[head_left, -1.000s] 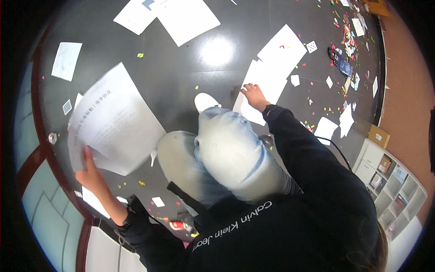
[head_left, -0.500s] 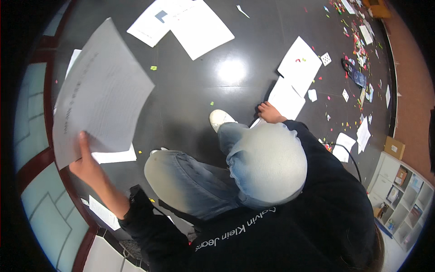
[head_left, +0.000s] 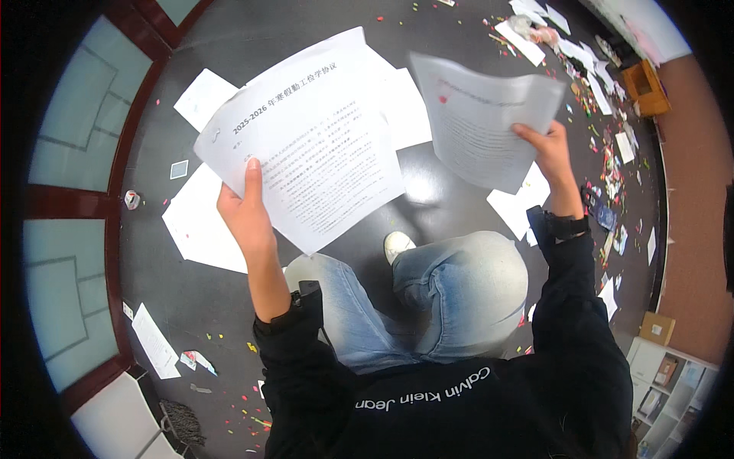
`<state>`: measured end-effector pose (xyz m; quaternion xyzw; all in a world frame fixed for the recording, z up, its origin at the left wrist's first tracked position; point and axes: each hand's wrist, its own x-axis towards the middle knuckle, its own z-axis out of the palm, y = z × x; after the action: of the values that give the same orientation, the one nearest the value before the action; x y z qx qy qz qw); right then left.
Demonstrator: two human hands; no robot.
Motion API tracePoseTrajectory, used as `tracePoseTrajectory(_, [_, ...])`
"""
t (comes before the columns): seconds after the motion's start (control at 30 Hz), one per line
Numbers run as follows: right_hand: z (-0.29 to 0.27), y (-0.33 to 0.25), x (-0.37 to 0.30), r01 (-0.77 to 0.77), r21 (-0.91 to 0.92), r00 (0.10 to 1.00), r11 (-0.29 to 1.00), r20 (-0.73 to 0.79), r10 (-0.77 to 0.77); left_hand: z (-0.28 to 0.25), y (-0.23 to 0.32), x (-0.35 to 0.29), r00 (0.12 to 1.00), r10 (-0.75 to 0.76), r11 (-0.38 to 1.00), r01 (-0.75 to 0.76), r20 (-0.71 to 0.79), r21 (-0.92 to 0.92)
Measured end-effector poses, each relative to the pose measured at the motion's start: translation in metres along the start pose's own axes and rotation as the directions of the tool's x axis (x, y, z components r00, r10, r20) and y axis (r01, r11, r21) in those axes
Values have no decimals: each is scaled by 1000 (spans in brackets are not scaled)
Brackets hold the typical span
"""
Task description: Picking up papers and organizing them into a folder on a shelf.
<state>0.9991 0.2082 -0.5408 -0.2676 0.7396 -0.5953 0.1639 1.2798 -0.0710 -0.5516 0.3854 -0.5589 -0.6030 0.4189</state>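
Papers (head_left: 336, 164) — two hands (head_left: 249, 210), at least one each.

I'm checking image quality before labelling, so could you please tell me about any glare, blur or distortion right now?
In the head view, glare whitens part of the dark floor; there too, the left hand holds a paler sheet with a crisper heading, the right hand a greyer paper with a softer one; same view, fisheye distortion bows the door frame.

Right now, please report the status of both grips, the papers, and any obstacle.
Left grip pinching a printed sheet. Right grip pinching a second sheet. Both raised, apart. Loose papers on the floor below, partly hidden.
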Motion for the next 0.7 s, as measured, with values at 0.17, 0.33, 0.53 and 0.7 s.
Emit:
tracePoseTrajectory(0.17, [0,-62,-5,64,252,996,966,47,-78,10,-2,-1,987,154,988,-154,-35,3])
tracePoseTrajectory(0.33, [25,-63,-3,24,305,964,952,244,-102,21,10,-23,994,91,984,-99,58,147])
tracePoseTrajectory(0.53, [86,-58,10,-224,335,928,915,361,95,38,14,-41,909,112,992,-77,401,-103])
tracePoseTrajectory(0.7, [96,-46,14,-270,427,929,863,352,116,44,22,-39,902,-22,941,165,432,-297])
